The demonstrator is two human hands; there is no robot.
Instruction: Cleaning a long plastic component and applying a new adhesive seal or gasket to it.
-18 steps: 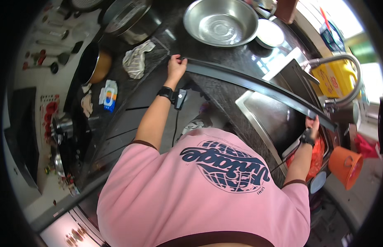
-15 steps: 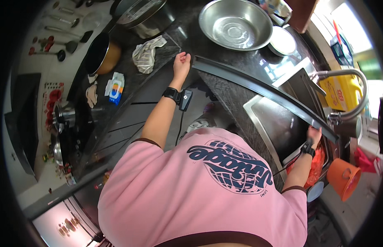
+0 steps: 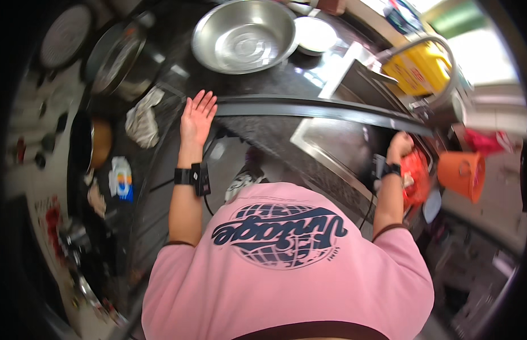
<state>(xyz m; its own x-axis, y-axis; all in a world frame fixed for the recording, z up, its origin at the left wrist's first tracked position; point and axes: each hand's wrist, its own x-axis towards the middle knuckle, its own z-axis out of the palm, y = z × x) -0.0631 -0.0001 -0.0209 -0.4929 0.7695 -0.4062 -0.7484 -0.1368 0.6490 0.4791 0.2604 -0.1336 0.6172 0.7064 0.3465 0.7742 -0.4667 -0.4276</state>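
A long dark grey strip, shaped like a channel, spans the counter and the sink. My left hand is open at its left end, palm up with the fingers spread and nothing in them. Near the strip's right end, my right hand has its fingers curled closed at the near edge; the fingertips are partly hidden. A red plastic bag lies in the sink beside that hand. Both wrists wear black straps with small devices.
A steel basin and a white-lidded bowl stand beyond the strip. On the left are a crumpled cloth, a wipes pack and a pot. A faucet, yellow jug and orange bucket are on the right.
My left hand has opened from a closed shape and turned palm up. The view has swung, so the strip appears more level and things sit farther left. My right hand stays by the strip's right end.
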